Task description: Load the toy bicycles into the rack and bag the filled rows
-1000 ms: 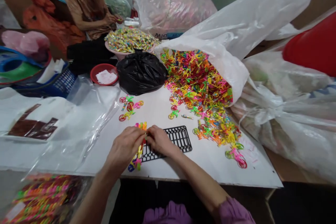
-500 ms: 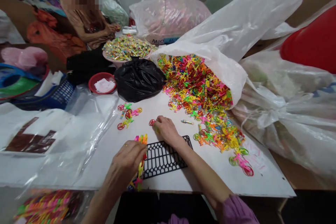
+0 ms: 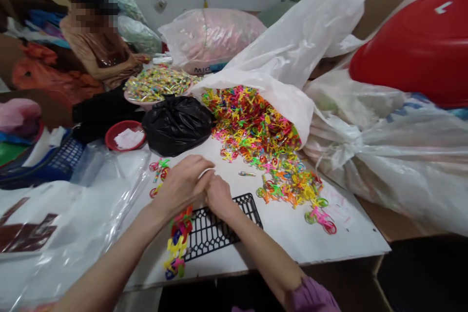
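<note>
My left hand (image 3: 185, 180) and my right hand (image 3: 218, 196) meet above the far edge of a black plastic grid rack (image 3: 252, 208). Both have bent, closed fingers, and whatever lies between them is hidden. Along the rack's left end runs a row of small colourful plastic toy bicycles (image 3: 177, 247), partly under my left forearm. A few more toy bicycles (image 3: 154, 191) lie just left of my left hand. Beyond my right hand is a small clear tube with coloured bits (image 3: 247, 173), flat on the white table (image 3: 281, 239).
A white sack (image 3: 292, 100) spills a heap of toy bicycles (image 3: 256, 122) over the table's right side. Behind my hands sit a black bag (image 3: 177, 124) and a red bowl (image 3: 111, 140) with white papers. Across the table, a person sits by a basin of wrapped pieces (image 3: 157, 83).
My left hand has left the toy row and moved forward to meet my right hand. The red-wheeled toy by my right fingers is out of sight now. The view has shifted right and up.
</note>
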